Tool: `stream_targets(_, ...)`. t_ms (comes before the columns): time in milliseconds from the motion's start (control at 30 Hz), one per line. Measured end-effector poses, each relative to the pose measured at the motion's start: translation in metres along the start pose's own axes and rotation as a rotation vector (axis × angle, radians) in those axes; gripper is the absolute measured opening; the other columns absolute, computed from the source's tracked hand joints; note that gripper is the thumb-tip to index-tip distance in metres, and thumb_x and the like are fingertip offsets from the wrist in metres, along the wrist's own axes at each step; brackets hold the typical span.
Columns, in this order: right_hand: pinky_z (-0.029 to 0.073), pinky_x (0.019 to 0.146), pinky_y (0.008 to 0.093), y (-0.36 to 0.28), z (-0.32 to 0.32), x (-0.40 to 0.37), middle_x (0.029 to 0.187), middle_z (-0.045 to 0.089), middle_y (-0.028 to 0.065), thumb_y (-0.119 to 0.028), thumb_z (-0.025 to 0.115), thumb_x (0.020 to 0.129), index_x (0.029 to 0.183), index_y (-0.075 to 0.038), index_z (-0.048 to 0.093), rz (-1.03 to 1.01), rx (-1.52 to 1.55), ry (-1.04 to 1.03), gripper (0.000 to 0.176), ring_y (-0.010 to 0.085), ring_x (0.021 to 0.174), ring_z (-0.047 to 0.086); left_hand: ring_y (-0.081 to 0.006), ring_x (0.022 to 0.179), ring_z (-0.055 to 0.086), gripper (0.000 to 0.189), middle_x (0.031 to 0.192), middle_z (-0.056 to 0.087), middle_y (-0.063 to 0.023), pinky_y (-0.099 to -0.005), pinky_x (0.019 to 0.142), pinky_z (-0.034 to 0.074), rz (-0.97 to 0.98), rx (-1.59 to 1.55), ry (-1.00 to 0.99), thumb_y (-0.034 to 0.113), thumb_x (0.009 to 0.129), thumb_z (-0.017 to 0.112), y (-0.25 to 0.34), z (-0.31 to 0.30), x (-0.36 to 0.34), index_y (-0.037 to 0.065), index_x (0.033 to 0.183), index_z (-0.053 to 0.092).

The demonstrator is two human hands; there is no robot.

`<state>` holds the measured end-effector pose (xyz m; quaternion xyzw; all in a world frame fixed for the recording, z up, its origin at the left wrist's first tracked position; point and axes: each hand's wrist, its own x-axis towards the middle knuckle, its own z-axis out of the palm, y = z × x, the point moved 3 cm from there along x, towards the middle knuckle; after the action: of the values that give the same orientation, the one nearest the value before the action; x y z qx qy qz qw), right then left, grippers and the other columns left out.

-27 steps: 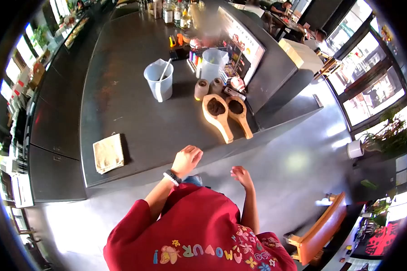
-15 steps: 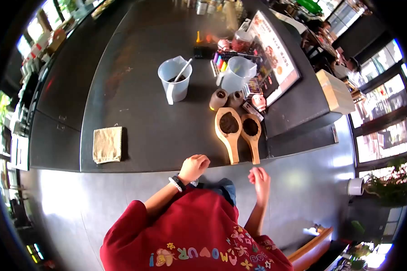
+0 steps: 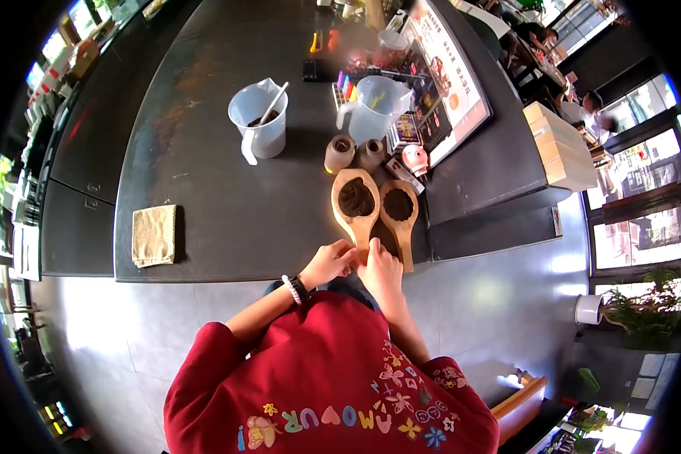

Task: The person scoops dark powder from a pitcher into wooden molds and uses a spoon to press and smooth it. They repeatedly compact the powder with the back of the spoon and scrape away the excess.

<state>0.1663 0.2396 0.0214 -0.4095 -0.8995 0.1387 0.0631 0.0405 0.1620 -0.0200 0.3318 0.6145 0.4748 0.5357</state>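
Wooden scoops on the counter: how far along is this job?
Done: both wooden scoops hold dark grounds. In hand: the left hand and right hand meet at the left scoop's handle. Left: both lie flat on the counter, contents not yet tipped out.

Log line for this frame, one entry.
left hand: touching left wooden scoop handle | right hand: over same handle | grip: unclear | scoop contents: dark powder

wooden scoop (image 3: 356,206) of dark powder lies flat at the counter (image 3: 227,219) edge.

Café: counter (image 3: 227,219), menu board (image 3: 448,72)
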Motion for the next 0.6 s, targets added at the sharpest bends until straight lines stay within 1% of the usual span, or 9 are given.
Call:
stream_targets(133, 0.055, 0.057, 0.0512, 0.001, 0.006, 0.000, 0.084, 0.068, 0.0142, -0.030, 0.077, 0.081, 0.099, -0.006, 0.052, -0.073, 0.044, 0.104, 0.040, 0.0398, 0.068, 0.069, -0.0092, 0.065, 0.062, 0.028, 0.081, 0.066, -0.0030, -0.0274, 0.061, 0.054, -0.015, -0.101, 0.070, 0.025, 0.108, 0.054, 0.001, 0.005, 0.003, -0.001, 0.106, 0.061)
stream_targets(267, 0.054, 0.053, 0.0480, -0.004, 0.005, -0.007, 0.080, 0.067, 0.0123, -0.031, 0.077, 0.081, 0.095, -0.008, 0.053, -0.123, 0.155, 0.211, 0.036, 0.0371, 0.064, 0.068, -0.0073, 0.065, 0.060, 0.022, 0.078, 0.066, -0.0026, -0.0244, 0.058, 0.050, 0.042, -0.230, 0.168, 0.021, 0.103, 0.063, -0.007, 0.004, 0.003, -0.001, 0.102, 0.062)
stream_targets(300, 0.053, 0.052, 0.0474, -0.009, 0.004, -0.010, 0.079, 0.067, 0.0116, -0.032, 0.077, 0.081, 0.094, -0.008, 0.054, -0.139, 0.153, 0.239, 0.035, 0.0360, 0.062, 0.068, -0.0061, 0.071, 0.060, 0.020, 0.082, 0.066, -0.0004, -0.0234, 0.063, 0.051, 0.014, -0.301, 0.131, 0.020, 0.103, 0.063, -0.004, 0.002, -0.003, 0.000, 0.103, 0.062)
stream_targets(333, 0.054, 0.055, 0.0458, -0.015, 0.001, -0.012, 0.081, 0.069, 0.0124, -0.024, 0.077, 0.079, 0.094, -0.007, 0.053, -0.130, 0.154, 0.220, 0.033, 0.0367, 0.065, 0.069, -0.0069, 0.074, 0.061, 0.018, 0.087, 0.066, -0.0003, -0.0232, 0.066, 0.052, -0.007, -0.385, 0.119, 0.018, 0.103, 0.063, -0.007, 0.000, -0.006, 0.000, 0.104, 0.063)
stream_targets(400, 0.055, 0.054, 0.0455, -0.027, 0.004, -0.015, 0.080, 0.069, 0.0124, -0.025, 0.077, 0.079, 0.093, -0.008, 0.054, -0.172, 0.205, 0.259, 0.032, 0.0358, 0.063, 0.069, -0.0073, 0.078, 0.062, 0.017, 0.092, 0.067, -0.0012, -0.0234, 0.068, 0.053, -0.016, -0.378, 0.131, 0.016, 0.102, 0.062, -0.004, -0.011, -0.021, 0.000, 0.105, 0.062)
stream_targets(433, 0.055, 0.054, 0.0450, -0.036, 0.007, -0.015, 0.078, 0.069, 0.0125, -0.027, 0.077, 0.079, 0.092, -0.008, 0.054, -0.168, 0.142, 0.202, 0.033, 0.0350, 0.063, 0.069, -0.0075, 0.080, 0.062, 0.015, 0.094, 0.067, -0.0019, -0.0238, 0.070, 0.053, -0.010, -0.380, 0.156, 0.015, 0.102, 0.061, -0.005, -0.017, -0.027, 0.000, 0.105, 0.062)
stream_targets(467, 0.055, 0.054, 0.0450, -0.045, 0.008, -0.016, 0.078, 0.068, 0.0123, -0.028, 0.077, 0.078, 0.093, -0.008, 0.054, -0.179, 0.138, 0.171, 0.034, 0.0352, 0.062, 0.068, -0.0056, 0.078, 0.060, 0.015, 0.089, 0.064, 0.0023, -0.0221, 0.068, 0.050, -0.016, -0.379, 0.175, 0.019, 0.103, 0.061, -0.006, -0.024, -0.035, 0.004, 0.105, 0.061)
stream_targets(533, 0.053, 0.049, 0.0417, -0.060, 0.017, -0.015, 0.076, 0.066, 0.0092, -0.031, 0.078, 0.079, 0.096, -0.009, 0.054, -0.285, 0.149, 0.214, 0.037, 0.0308, 0.056, 0.068, -0.0056, 0.076, 0.060, 0.016, 0.088, 0.065, 0.0021, -0.0219, 0.067, 0.050, -0.054, -0.371, 0.213, 0.021, 0.103, 0.062, -0.010, -0.040, -0.048, 0.005, 0.103, 0.061)
stream_targets(600, 0.053, 0.048, 0.0409, -0.073, 0.033, -0.011, 0.077, 0.065, 0.0102, -0.026, 0.077, 0.078, 0.100, -0.008, 0.053, -0.347, 0.170, 0.154, 0.037, 0.0302, 0.058, 0.068, -0.0093, 0.069, 0.064, 0.019, 0.081, 0.067, -0.0014, -0.0238, 0.064, 0.053, -0.034, -0.399, 0.257, 0.019, 0.101, 0.064, -0.019, -0.058, -0.054, 0.001, 0.106, 0.061)
